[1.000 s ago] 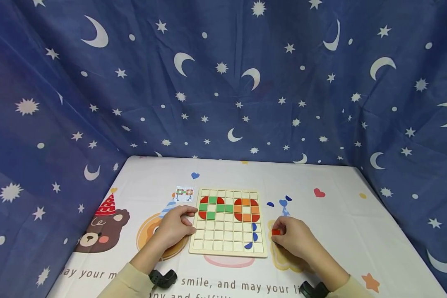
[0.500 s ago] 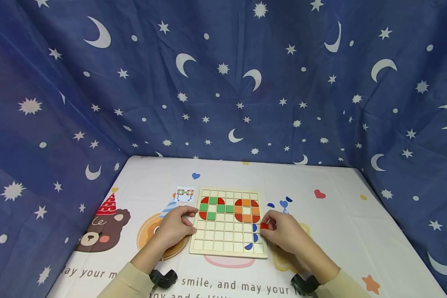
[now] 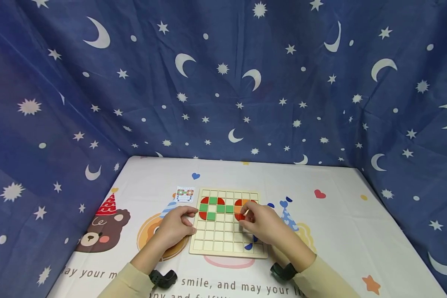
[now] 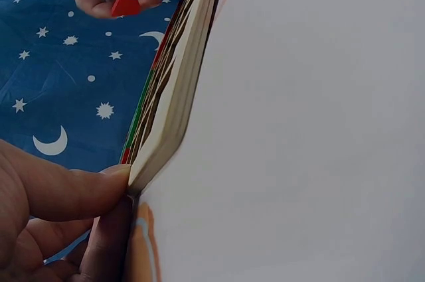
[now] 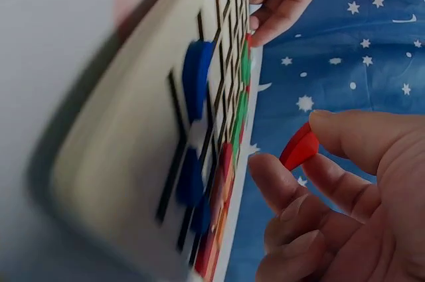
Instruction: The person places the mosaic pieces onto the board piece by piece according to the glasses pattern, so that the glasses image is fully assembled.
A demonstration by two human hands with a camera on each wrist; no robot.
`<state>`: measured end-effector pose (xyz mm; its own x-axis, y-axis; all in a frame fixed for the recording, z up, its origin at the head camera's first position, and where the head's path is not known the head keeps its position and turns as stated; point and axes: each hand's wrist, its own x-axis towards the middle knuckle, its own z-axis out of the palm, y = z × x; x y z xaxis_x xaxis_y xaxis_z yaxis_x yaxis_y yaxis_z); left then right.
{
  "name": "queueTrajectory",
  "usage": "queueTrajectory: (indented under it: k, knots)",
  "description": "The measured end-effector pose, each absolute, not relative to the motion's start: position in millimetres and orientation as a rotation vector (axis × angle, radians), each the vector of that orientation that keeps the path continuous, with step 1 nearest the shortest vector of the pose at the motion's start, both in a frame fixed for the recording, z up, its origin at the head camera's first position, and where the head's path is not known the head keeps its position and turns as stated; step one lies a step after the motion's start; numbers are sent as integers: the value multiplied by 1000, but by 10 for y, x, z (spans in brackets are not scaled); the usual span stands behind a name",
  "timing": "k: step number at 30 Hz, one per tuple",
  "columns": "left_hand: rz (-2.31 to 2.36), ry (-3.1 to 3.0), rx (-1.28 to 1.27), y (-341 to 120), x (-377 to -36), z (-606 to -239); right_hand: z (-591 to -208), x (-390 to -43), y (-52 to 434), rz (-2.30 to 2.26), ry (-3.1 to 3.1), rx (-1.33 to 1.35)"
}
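Observation:
My left hand (image 3: 176,227) holds the left edge of a pale wooden grid board (image 3: 219,246), thumb and fingertips against its rim. Above the board's right half, my right hand (image 3: 265,223) pinches a small red tile with a curved side (image 5: 302,148), raised off the grid. The hand hides the tile in the head view. Green tiles (image 3: 229,209) and red quarter-round tiles form a shape at the board's upper left. An orange and red ring at the upper right is partly covered by my hand. Blue half-round tiles (image 3: 248,246) lie at the lower right.
A small printed pattern card (image 3: 184,194) lies by the board's upper left corner. Beyond the board's right side are two loose blue half-round pieces, one of them a blue tile (image 3: 289,199). The white printed tablecloth (image 3: 331,231) meets a dark blue curtain (image 3: 223,124) behind.
My right hand has carried the red tile leftward from the cloth beside the board to above its right half. My left hand stays at the board's left edge.

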<state>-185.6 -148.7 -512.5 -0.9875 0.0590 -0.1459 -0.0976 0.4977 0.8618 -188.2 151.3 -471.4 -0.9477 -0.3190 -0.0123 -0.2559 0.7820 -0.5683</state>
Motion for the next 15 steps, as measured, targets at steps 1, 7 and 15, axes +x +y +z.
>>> queueTrajectory:
  k: [1,7,15]
  knots:
    - [1500,2580,-35,-1487,-1856,-5125,-4706,-1894,1485,-884,2864,-473]
    - [1482,2598,-43,-1485,-1866,-5123,-4715,-2006,1316,-919,2847,-567]
    - [1477,2596,-45,-1483,-1869,-5135,-4777,-2142,1117,-895,2800,-571]
